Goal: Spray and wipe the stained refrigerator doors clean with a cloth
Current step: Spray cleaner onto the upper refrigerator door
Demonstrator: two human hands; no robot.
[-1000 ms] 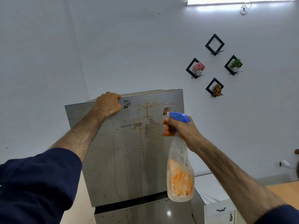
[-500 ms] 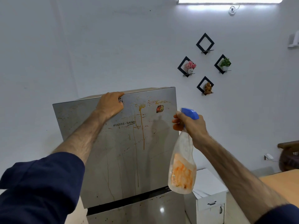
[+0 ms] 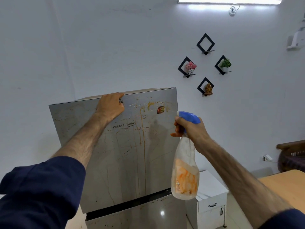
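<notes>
Left hand (image 3: 110, 107) curled over top edge of stained steel upper refrigerator door (image 3: 118, 152). Right hand (image 3: 189, 129) grips clear blue-headed spray bottle (image 3: 184, 172), nozzle facing door, just right of orange drip streaks (image 3: 143, 129). Cloth not visible.

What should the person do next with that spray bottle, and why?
Probably squeeze the trigger again: the right hand holds the spray bottle with its nozzle facing the upper refrigerator door, where orange drip stains remain. No cloth is visible.
</notes>
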